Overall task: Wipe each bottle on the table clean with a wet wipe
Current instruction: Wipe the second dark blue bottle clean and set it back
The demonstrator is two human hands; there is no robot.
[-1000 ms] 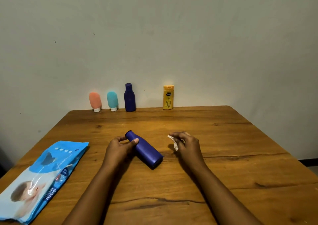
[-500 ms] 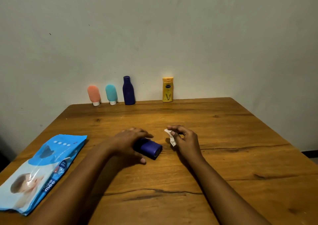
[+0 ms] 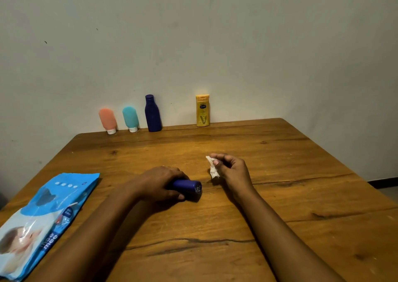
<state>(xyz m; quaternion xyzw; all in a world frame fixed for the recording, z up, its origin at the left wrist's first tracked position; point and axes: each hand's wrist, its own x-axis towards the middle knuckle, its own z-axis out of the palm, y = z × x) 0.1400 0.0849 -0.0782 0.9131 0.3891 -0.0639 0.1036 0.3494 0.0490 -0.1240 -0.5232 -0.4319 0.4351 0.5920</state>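
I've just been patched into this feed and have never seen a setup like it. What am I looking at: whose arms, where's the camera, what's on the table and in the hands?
There is no machine here: these are a person's two bare arms, filmed by one wide-angle camera worn on their head, looking forward and down. The left hand grips a dark blue bottle lying on its side on the wooden table. The right hand pinches a crumpled white wet wipe beside it, not touching the bottle. At the near left lies a blue wipes pack. Along the far edge, by the wall, stand four more containers: a pink tube, a teal tube, a tall blue bottle and a yellow bottle.
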